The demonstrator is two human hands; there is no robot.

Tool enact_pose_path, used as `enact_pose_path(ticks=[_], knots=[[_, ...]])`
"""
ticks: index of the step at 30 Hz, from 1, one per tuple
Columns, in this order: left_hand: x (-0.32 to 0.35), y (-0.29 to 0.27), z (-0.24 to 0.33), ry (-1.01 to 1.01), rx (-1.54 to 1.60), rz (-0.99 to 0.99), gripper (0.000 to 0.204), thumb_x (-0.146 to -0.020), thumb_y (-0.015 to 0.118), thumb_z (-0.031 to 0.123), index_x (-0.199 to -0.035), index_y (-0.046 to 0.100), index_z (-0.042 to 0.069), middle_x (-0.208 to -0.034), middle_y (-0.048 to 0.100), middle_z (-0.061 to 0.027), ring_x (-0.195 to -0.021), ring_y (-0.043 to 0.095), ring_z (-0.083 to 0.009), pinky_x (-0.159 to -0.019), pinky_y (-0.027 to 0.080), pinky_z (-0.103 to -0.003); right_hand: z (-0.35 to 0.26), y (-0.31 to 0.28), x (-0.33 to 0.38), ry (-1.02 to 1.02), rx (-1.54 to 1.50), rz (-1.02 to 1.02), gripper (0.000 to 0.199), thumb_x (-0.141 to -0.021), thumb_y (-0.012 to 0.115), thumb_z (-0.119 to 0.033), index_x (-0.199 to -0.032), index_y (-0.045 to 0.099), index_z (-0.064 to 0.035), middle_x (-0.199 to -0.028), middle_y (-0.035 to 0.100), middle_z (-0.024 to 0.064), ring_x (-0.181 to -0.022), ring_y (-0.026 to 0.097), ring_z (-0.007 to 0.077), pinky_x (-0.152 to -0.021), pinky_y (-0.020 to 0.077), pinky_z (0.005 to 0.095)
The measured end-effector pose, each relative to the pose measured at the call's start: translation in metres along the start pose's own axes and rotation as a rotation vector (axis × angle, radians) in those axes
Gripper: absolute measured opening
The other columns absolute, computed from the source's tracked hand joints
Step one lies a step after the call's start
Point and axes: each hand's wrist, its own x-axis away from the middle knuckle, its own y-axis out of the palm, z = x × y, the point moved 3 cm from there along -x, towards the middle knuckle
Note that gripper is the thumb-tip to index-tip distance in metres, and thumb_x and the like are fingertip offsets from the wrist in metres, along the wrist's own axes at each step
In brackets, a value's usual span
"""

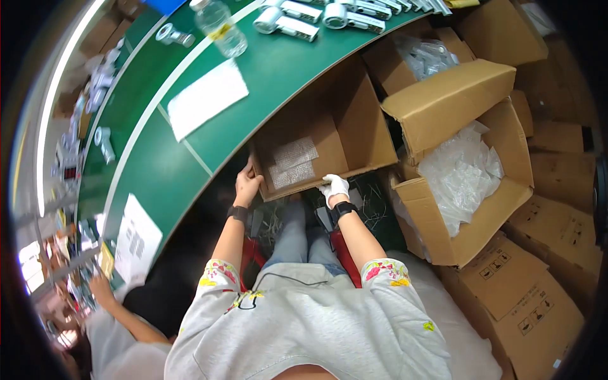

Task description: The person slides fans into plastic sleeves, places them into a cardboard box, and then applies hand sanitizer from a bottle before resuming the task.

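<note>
An open cardboard box (364, 130) is tilted toward me beside the curved table edge. Two flat pieces of bubble wrap (294, 163) lie inside it, and the rest of its inside shows bare cardboard. My left hand (247, 186), bare, grips the near left corner with the fingers curled over the edge. On the near rim, farther right, is my right hand (335, 188) in a white glove, its fingers closed over the cardboard. Both wrists wear a dark band. The box hides whatever holds it up from below.
The green table (190, 174) bears a white sheet (209, 98), a clear bottle (220, 30) and several white handheld devices (297, 28). An open carton (487, 225) with plastic wrap (462, 171) stands at right, flat cartons (525, 297) beyond. Another person's arm (130, 320) shows at lower left.
</note>
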Motion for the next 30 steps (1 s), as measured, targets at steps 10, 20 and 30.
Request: enact_pose_path(ticks=[10,20,30], knots=[[-0.1,0.069,-0.057,-0.137,0.143,0.007,0.066,-0.071,0.062,0.001,-0.131,0.034,-0.004,-0.108,0.057,-0.0114,-0.097,0.054,-0.0216,-0.083,0.043,-0.029,-0.162,0.052,-0.032,-0.688,2.441,-0.208,0.031,-0.081,0.05,-0.017,-0.109,0.057,-0.0086,-0.105,0.06,0.0168,-0.098,0.055,0.0317,-0.083,0.0409,0.0428],[-0.076,0.27,0.039,-0.234,0.575,0.136,0.082,-0.072,0.055,-0.013,-0.14,0.01,-0.003,-0.117,0.052,-0.0126,-0.1,0.051,-0.0158,-0.085,0.042,-0.025,-0.253,-0.216,-0.047,-0.367,1.936,0.536,0.048,-0.092,0.032,-0.038,-0.128,0.041,-0.0081,-0.137,0.037,0.0134,-0.125,0.035,0.0303,-0.103,0.0272,0.039],[-0.008,0.412,-0.009,-0.743,0.519,0.137,0.08,-0.071,0.07,0.024,-0.135,0.027,0.005,-0.092,0.062,-0.0224,-0.081,0.063,-0.0311,-0.075,0.05,-0.037,-0.179,-0.275,-0.093,-0.26,2.79,0.138,0.051,-0.088,0.035,-0.042,-0.126,0.046,-0.0101,-0.131,0.046,0.0077,-0.121,0.041,0.0266,-0.102,0.0297,0.0417]])
